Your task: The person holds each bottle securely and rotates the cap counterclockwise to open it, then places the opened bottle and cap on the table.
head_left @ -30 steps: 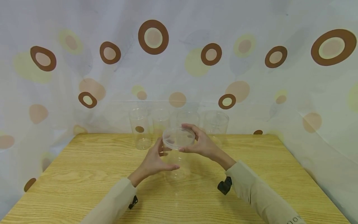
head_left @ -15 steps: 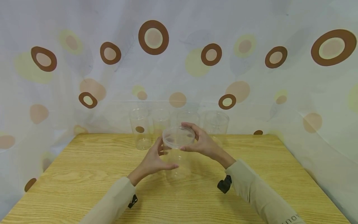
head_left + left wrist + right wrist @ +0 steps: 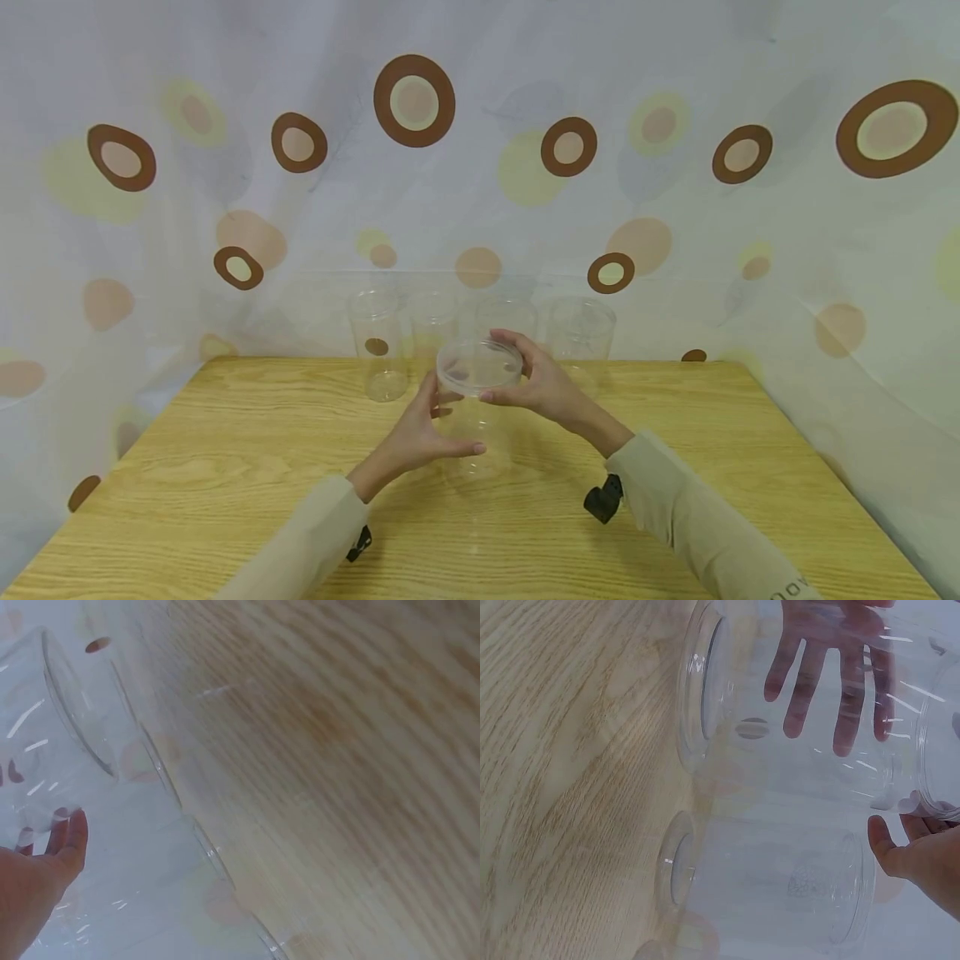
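Observation:
A clear plastic jar stands upright on the wooden table in front of me, with a round clear lid at its top. Round the jar's side reaches my left hand, thumb in front and fingers behind. Through the transparent wall, its spread fingers show in the right wrist view. At the top, my right hand grips the lid's rim, its thumb on the near edge and its fingers on the far edge. The left wrist view has the left hand at its lower left corner, beside the jar.
Behind the held jar, several more clear jars line the table's back edge: one at the left, a narrower jar, another in the middle and a wide one. A spotted curtain hangs behind the table.
Both hands keep their hold on jar and lid. The lid's near edge sits slightly higher in the head view than a second ago, and the right thumb has shifted a little with it.

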The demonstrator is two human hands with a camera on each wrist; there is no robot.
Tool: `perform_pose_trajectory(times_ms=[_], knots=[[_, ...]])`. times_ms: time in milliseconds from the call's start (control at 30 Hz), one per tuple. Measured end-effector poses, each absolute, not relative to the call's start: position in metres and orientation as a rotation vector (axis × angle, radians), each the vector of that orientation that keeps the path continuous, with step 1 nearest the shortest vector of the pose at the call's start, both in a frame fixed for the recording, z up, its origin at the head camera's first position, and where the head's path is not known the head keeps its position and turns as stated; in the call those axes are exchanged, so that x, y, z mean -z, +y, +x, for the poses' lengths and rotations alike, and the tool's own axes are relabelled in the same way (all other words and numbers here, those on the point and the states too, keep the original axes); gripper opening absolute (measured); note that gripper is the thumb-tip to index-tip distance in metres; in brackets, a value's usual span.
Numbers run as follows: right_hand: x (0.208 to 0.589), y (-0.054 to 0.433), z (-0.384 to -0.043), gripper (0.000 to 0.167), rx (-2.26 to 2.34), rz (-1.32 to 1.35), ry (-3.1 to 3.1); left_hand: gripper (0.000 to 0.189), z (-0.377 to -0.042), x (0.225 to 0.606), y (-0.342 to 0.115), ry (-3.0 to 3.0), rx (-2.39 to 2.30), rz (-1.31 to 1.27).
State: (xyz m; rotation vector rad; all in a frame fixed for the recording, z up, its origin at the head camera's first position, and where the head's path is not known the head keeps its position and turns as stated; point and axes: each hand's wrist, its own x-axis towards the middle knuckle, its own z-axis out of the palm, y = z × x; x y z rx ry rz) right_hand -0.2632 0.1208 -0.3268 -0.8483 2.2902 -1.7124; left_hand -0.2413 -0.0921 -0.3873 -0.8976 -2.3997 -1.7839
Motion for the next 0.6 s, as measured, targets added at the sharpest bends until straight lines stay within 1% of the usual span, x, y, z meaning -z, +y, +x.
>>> perform_pose_trajectory(times_ms=[100,300,600], knots=[[0.328,0.120,-0.264,0.085,1.721,-0.854,2.281,0.106,-0.233,0.379,-0.088,-2.388,1.797,-0.871],[0.329,0.118,-0.264,0.085,1.746,-0.883,2.264,0.099,-0.221,0.364,-0.087,-2.376,1.745,-0.828],[0.330,0.116,-0.267,0.083,1.778,-0.939,2.267,0.097,-0.224,0.361,-0.093,-2.363,1.733,-0.862]])
